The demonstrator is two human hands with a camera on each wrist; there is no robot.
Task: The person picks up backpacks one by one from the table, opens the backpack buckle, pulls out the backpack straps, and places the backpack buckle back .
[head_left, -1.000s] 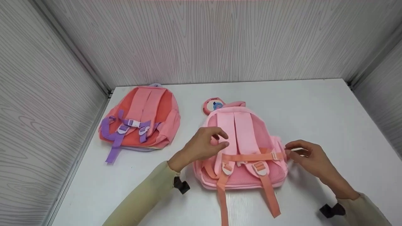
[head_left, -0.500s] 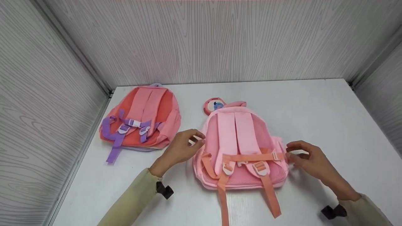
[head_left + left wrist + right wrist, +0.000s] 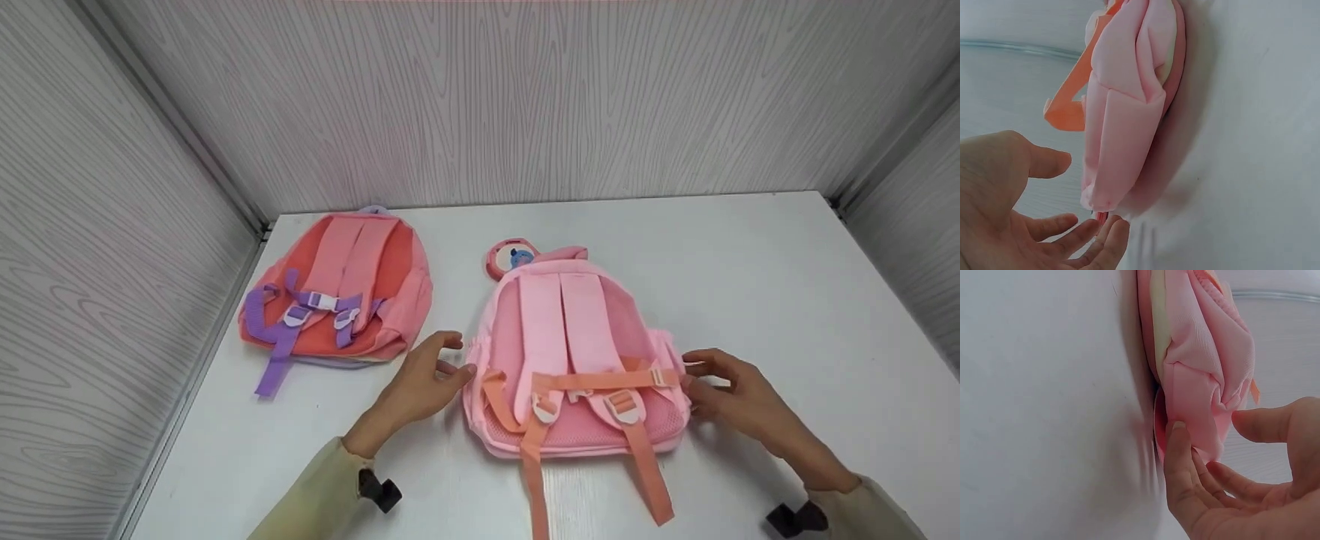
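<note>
A light pink backpack lies on the table with its shoulder straps facing up. Orange webbing crosses the straps, and two loose orange tails hang toward the front edge. My left hand is at the backpack's left side, thumb and fingers spread apart; in the left wrist view nothing is between them, and the fingertips are close to the side pocket. My right hand is at the opposite side. Its fingertips touch the right side pocket, while the thumb stands apart from the fingers.
A second backpack, coral with purple webbing, lies at the back left. Above the pink one is a round tag with a blue figure. Wood-grain panels border the white table behind and at both sides.
My left hand has moved from above the pink backpack's strap leftward and down to its left side. My right hand stays beside the right pocket, nearly unmoved. The backpack keeps its place.
</note>
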